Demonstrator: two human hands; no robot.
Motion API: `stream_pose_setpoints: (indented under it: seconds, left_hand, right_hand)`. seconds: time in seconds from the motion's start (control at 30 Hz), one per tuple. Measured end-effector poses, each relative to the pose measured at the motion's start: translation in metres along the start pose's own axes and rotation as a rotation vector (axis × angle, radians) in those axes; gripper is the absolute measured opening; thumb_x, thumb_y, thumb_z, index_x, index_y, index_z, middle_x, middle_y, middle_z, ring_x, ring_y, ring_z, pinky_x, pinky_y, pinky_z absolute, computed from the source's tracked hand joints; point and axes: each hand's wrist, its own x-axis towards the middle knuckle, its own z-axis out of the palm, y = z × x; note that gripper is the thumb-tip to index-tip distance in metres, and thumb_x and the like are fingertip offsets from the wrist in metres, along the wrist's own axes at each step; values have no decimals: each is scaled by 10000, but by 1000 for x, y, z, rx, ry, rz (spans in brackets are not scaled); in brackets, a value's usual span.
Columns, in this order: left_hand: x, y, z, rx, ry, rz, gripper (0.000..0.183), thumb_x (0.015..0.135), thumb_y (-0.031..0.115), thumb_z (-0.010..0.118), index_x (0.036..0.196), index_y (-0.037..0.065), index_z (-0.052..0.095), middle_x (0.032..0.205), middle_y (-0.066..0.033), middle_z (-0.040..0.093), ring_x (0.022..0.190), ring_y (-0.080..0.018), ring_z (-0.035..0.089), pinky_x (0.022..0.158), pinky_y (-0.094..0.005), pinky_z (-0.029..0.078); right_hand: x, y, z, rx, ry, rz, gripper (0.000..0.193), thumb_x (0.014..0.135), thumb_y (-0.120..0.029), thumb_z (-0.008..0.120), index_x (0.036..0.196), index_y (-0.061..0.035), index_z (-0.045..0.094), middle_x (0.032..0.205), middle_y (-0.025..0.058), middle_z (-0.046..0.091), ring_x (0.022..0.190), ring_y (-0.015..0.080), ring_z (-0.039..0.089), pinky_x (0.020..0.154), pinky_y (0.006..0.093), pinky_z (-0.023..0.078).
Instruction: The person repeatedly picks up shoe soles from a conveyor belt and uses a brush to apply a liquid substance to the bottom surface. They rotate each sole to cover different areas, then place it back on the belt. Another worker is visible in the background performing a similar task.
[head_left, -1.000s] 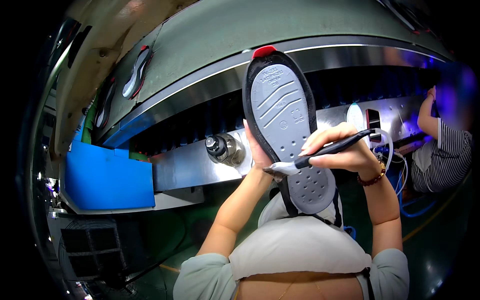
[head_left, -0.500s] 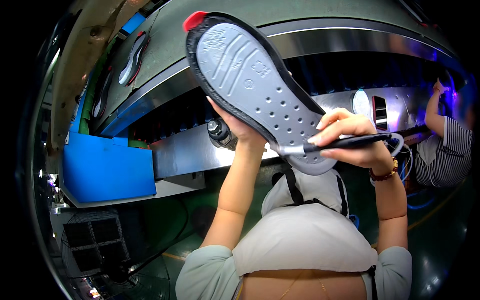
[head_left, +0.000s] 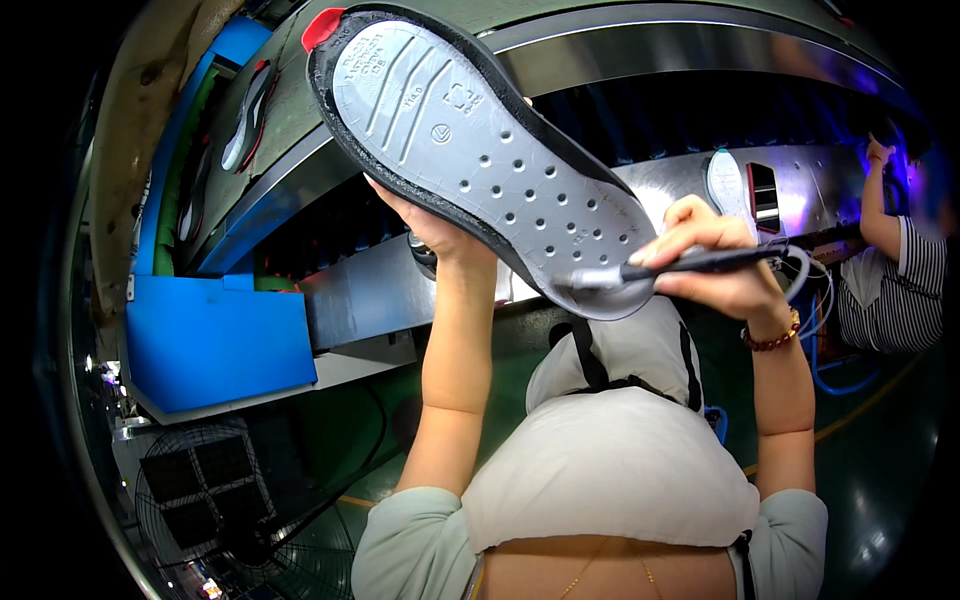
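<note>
A large shoe sole (head_left: 480,150), grey in the middle with a black rim and a red tab at its far end, is tilted in front of me. My left hand (head_left: 430,220) supports it from beneath, with most of its fingers hidden behind the sole. My right hand (head_left: 720,265) grips a brush (head_left: 690,264) with a black handle, to which a pale tube runs. Its light bristles lie against the grey surface at the sole's near end, beside the rows of small holes.
Two more soles lie on the green conveyor belt (head_left: 300,110) at the far left. A white sole (head_left: 728,180) rests on the metal ledge beyond my right hand. A blue metal box (head_left: 220,340) stands left, above a floor fan (head_left: 205,490). A co-worker (head_left: 890,270) sits at the right.
The sole has shifted left and slightly up with my left hand. The brush has moved off the near edge's side further onto the grey surface.
</note>
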Motion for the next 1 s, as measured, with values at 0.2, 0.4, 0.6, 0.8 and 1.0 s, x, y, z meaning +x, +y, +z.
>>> stream_pose_setpoints:
  seconds: [0.2,0.4,0.6,0.8,1.0]
  left_hand:
    - [-1,3,2,-24,-13,-25,727,802,637,274,1307,114,288,1283,-113,365,1130,-294,399,951,-404,334]
    - [0,3,9,10,13,-48,682,825,624,234,1294,137,328,1292,-42,379,1141,-233,401,943,-359,348]
    - [4,3,37,-83,93,-108,723,821,635,238,1251,70,376,1214,-81,460,1079,-250,455,920,-361,372]
    - [-66,-41,7,-302,-201,-326,759,772,650,346,1198,28,436,1133,-117,511,993,-231,508,864,-345,405]
    - [-49,-35,-5,-315,-100,-383,363,747,206,500,1040,-8,513,927,-126,596,819,-217,589,756,-315,466]
  right_hand:
    - [-10,7,-7,460,-37,48,197,628,-9,682,822,-37,665,839,75,646,808,161,503,756,269,411]
    - [-12,19,-3,292,-60,6,186,616,-15,683,800,-17,657,834,82,647,823,155,512,776,292,414]
    - [-18,38,-5,783,196,236,156,666,30,627,820,40,605,867,168,603,871,254,598,810,316,466]
    - [-10,31,18,1166,242,297,160,751,17,563,910,30,548,963,217,573,922,282,576,797,404,497]
    - [-12,20,15,644,126,238,164,627,46,632,786,12,606,820,152,595,825,236,579,789,355,451]
